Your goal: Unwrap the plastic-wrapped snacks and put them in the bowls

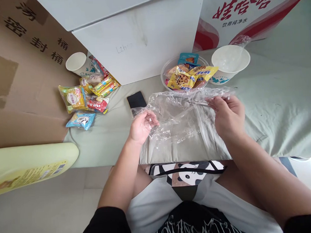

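A sheet of clear plastic film (174,112), crinkled and see-through, is stretched between my hands above the front of the table. My right hand (229,115) pinches its right edge between thumb and fingers. On the left, my left hand (145,125) has its fingers curled in the film's other side, partly covered by it. Just beyond the film stands a clear round bowl (165,81) of packaged snacks, among them a yellow cookie packet (181,79). A dark-screened phone (136,101) lies beyond my left hand.
At the back right is a large white paper cup (219,78) with clear plastic in it. Several wrapped snacks (74,98) and another paper cup (78,64) are at the left. Behind stand a white box (139,45), a red-and-white carton (234,23) and a brown carton (27,81). A pale yellow container (38,156) sits front left.
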`<state>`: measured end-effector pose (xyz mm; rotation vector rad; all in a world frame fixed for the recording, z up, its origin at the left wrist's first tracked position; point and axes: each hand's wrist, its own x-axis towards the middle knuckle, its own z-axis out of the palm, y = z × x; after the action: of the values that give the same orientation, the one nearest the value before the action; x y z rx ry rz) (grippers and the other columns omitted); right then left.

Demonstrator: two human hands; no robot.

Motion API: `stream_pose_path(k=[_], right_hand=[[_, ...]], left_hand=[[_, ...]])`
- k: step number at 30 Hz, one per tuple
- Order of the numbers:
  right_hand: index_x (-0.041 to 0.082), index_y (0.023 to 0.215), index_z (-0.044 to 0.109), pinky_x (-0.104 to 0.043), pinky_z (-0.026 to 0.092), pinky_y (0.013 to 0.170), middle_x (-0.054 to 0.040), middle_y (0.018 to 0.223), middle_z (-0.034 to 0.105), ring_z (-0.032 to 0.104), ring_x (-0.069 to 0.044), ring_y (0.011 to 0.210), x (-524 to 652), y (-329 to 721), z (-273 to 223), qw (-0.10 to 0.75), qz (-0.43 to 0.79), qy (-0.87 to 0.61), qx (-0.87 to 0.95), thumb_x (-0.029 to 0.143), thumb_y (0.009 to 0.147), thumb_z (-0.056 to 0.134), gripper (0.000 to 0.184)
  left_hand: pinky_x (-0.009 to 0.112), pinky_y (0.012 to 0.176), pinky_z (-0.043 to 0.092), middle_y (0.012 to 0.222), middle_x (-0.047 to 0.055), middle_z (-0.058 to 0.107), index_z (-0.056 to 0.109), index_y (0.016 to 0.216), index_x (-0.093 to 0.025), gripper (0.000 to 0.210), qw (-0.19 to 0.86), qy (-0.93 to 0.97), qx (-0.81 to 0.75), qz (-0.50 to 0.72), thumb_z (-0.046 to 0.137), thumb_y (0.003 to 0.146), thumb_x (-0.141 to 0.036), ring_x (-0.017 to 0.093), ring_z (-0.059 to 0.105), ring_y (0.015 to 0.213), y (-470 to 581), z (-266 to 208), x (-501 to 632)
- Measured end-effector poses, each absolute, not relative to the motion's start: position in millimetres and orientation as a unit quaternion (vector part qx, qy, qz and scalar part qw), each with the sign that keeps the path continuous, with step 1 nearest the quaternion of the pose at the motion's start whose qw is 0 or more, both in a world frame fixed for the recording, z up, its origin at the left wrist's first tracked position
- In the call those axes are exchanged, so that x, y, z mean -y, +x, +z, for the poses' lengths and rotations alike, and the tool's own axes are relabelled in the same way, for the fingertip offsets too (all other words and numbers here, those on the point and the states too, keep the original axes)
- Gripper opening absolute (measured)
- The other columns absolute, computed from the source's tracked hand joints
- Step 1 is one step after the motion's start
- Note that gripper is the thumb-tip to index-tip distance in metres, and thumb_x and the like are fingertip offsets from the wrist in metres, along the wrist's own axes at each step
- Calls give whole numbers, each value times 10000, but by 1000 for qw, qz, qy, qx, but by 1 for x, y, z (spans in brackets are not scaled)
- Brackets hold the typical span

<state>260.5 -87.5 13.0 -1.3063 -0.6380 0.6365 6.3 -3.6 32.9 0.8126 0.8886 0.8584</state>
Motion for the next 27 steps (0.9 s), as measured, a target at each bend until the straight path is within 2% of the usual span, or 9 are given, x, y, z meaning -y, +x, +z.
stream_pose_path(k=[2,5,9,12,14,15,20,24,27], right_hand=[[248,876,673,-386,583,969,20,856,672,702,-158,861,87,260,13,709,295,-573,286,296,863,744,86],[278,1026,692,-403,624,945,6,1065,691,705,-166,925,88,257,16,708,314,-549,314,352,843,783,217],[300,1127,694,-450,652,922,-14,1251,648,725,-163,858,90,256,17,683,306,-571,337,415,842,796,323],[319,1162,678,-489,610,1036,-12,1239,647,726,-218,1062,91,259,14,673,268,-595,348,408,847,794,347],[325,1167,665,-476,604,1057,-15,1251,635,660,-248,1232,91,259,13,670,257,-601,351,388,827,811,376],[328,1173,658,-463,612,1044,-15,1271,622,652,-246,1241,91,259,13,668,262,-602,350,371,817,818,392],[367,1272,613,-415,642,946,-21,1403,545,725,-134,820,95,257,19,657,332,-592,329,311,843,798,470],[368,1311,592,-385,647,870,-59,1435,533,723,-178,883,94,256,19,670,294,-602,320,248,816,821,559],[365,1347,565,-387,647,846,-61,1484,487,720,-199,954,92,256,19,682,244,-614,313,232,838,777,567]], left_hand=[[266,588,563,599,11,622,670,678,-169,212,735,382,-406,387,690,769,-359,144,632,575,6,33,3],[266,600,567,605,6,621,662,677,-170,216,732,389,-406,385,710,738,-372,139,630,580,7,33,3],[266,608,570,610,1,620,649,665,-170,235,730,392,-406,385,712,736,-385,135,635,577,6,33,2],[269,611,573,606,0,624,661,664,-168,246,729,395,-410,379,714,730,-399,138,644,573,5,32,1],[269,616,577,604,1,632,679,674,-166,251,732,394,-411,375,718,728,-408,137,646,573,4,31,1],[268,619,578,603,1,635,684,678,-165,252,733,393,-410,374,721,727,-409,137,647,573,4,31,1],[267,614,572,609,9,635,676,680,-162,249,731,395,-410,376,717,752,-398,141,649,573,5,32,1],[270,614,566,616,11,628,653,687,-164,254,729,390,-418,376,700,792,-391,139,638,570,5,34,2],[270,633,565,642,7,648,665,737,-165,246,734,399,-403,373,761,736,-392,138,647,593,4,34,4]])
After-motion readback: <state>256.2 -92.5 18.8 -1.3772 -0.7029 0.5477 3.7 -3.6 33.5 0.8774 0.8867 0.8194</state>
